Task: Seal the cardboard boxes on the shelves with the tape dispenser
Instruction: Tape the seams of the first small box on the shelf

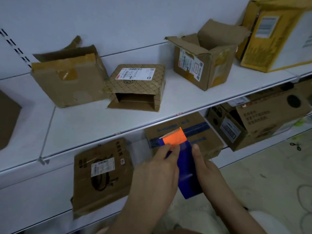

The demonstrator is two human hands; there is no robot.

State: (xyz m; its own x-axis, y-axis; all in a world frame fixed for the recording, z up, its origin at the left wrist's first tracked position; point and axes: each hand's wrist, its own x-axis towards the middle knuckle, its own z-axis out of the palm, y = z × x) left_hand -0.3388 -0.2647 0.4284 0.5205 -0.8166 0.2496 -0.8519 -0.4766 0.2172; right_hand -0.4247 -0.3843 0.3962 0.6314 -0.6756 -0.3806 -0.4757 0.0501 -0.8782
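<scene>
Blue and orange, the tape dispenser (183, 159) sits between both hands just in front of the lower shelf's front edge (253, 152). Left hand (157, 176) pinches its orange blade end with fingertips together; right hand (206, 168) curls round its blue side. Behind it a blue-taped box (200, 132) lies on that shelf; open boxes (204, 61) stand on the upper shelf (94, 122)

shipping labels (135, 74) | box prints (255, 117) | blurred, nothing legible
</scene>
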